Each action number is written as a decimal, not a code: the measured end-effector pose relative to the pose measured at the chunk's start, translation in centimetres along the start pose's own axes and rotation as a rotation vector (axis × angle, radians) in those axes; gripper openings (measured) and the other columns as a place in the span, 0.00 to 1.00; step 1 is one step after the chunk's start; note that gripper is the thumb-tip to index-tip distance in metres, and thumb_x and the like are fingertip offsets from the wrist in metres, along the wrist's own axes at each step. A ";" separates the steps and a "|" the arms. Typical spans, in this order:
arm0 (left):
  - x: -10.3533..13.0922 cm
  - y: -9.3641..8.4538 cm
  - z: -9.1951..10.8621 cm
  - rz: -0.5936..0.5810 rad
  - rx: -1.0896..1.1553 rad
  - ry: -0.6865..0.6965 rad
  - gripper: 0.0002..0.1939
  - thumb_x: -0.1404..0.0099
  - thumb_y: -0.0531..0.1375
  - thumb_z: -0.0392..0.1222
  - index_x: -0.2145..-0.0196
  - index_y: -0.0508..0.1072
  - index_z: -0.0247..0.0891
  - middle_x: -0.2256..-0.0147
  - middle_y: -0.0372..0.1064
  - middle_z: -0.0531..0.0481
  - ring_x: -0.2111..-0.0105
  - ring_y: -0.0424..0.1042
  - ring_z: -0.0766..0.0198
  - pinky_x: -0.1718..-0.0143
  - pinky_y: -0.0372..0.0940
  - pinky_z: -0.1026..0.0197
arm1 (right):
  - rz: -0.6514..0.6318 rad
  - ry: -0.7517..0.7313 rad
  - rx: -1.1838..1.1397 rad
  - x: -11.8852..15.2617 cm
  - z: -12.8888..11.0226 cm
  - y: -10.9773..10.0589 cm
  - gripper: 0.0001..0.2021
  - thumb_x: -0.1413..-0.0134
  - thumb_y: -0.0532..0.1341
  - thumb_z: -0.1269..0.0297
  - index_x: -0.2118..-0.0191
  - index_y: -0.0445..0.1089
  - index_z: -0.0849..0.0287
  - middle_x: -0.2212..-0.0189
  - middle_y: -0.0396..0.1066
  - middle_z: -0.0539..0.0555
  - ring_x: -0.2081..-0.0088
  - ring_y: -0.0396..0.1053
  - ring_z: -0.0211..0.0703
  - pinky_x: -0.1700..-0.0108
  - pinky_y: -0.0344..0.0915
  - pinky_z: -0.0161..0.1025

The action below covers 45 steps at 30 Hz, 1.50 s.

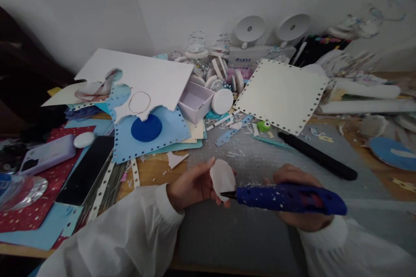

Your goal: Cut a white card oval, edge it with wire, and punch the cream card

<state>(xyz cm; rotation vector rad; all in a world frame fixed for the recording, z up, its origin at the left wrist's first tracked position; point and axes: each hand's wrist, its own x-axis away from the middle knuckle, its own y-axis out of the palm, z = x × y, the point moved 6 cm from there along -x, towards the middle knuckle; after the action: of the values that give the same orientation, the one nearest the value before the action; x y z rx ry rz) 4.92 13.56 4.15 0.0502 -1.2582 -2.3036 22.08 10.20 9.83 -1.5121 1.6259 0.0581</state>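
My left hand is closed on a small white foam-board disc with a rough edge, pinched between thumb and fingers. My right hand grips a blue utility knife with a red part near its back end and white crumbs stuck on it. The knife's dark pointed tip lies at the lower part of the disc. Both hands are above the grey cutting mat. Part of my right hand is hidden behind the knife.
A foam board with a drawn circle overlaps blue paper and a lilac box. Behind are cut white discs. A black-handled tool, cream sheet and scraps lie ahead. A phone and bottle are left.
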 end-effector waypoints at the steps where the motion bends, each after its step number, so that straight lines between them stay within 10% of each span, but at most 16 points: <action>1: 0.0 0.0 -0.1 -0.002 -0.006 0.000 0.30 0.39 0.55 0.60 0.57 0.72 0.27 0.71 0.73 0.44 0.74 0.75 0.61 0.77 0.63 0.67 | 0.006 -0.006 -0.006 0.0 0.0 -0.1 0.10 0.56 0.63 0.71 0.67 0.64 0.52 0.80 0.64 0.46 0.81 0.64 0.37 0.79 0.63 0.35; 45: 0.2 1.5 0.2 -0.035 -0.193 0.048 0.25 0.40 0.57 0.60 0.62 0.70 0.31 0.69 0.74 0.39 0.74 0.74 0.60 0.76 0.66 0.65 | 0.110 0.009 -0.051 -1.1 -0.6 -0.8 0.12 0.60 0.63 0.70 0.66 0.63 0.51 0.79 0.67 0.47 0.81 0.67 0.41 0.81 0.65 0.37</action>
<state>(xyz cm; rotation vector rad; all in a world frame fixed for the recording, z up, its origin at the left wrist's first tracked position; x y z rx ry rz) 5.32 12.97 5.45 0.0600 -1.0143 -2.4276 22.21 10.55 11.26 -1.4615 1.7260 0.1542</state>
